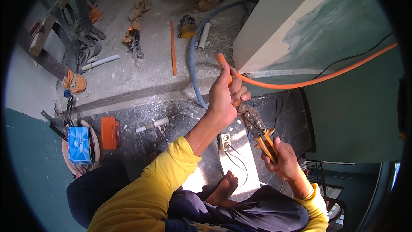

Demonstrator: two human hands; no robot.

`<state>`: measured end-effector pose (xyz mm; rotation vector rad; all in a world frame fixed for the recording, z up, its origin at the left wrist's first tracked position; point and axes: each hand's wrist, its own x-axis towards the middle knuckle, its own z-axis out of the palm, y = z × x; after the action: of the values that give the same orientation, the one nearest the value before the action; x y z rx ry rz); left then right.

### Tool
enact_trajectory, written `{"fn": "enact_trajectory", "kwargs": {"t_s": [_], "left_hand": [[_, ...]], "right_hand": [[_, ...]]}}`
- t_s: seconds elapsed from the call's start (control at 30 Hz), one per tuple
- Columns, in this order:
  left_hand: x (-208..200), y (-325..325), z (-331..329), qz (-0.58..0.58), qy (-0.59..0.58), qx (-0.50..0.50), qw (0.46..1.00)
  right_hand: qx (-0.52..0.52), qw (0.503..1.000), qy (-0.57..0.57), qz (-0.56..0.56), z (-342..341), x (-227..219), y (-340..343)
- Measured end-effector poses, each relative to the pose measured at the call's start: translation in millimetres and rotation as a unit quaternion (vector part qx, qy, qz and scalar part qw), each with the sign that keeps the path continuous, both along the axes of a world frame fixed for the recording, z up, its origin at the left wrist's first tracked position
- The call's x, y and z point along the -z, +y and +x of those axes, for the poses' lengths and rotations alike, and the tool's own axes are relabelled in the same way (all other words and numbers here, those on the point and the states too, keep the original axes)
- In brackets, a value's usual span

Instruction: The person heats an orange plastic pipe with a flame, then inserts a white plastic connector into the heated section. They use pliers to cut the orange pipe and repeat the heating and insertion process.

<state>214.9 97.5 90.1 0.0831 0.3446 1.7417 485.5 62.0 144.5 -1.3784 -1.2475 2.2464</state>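
My left hand is closed round an orange flexible pipe, whose cut end sticks up past my thumb. From there the pipe curves off to the right. My right hand is closed on the yellow handles of a pair of metal snips. The snips' head points up toward my left hand. Their jaw tips are hidden behind its fingers, so I cannot tell if they touch the pipe.
Beyond a concrete step lie an orange strip, a blue hose and a white pipe piece. On the tiles are a grey-white pipe, an orange case, a power socket and a bucket holding a blue box. A pillar stands right.
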Motion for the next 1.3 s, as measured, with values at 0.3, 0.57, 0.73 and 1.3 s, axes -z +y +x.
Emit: {"fn": "enact_trajectory", "kwargs": {"t_s": [0.3,0.57,0.73,1.3], "left_hand": [[6,3,3,-0.013,-0.011,0.014,1.0],[-1,6,10,-0.097,-0.026,-0.05,0.994],[5,6,-3,0.045,0.006,0.066,0.997],[18,3,-3,0.07,-0.001,0.086,0.994]], "right_hand": [[-0.066,0.975,-0.124,0.175,1,9,-6],[-0.215,0.5,-0.35,0.763,-4,4,6],[-0.042,0.991,0.042,-0.124,-3,-2,-4],[-0.106,0.934,-0.089,0.328,11,16,6]]}}
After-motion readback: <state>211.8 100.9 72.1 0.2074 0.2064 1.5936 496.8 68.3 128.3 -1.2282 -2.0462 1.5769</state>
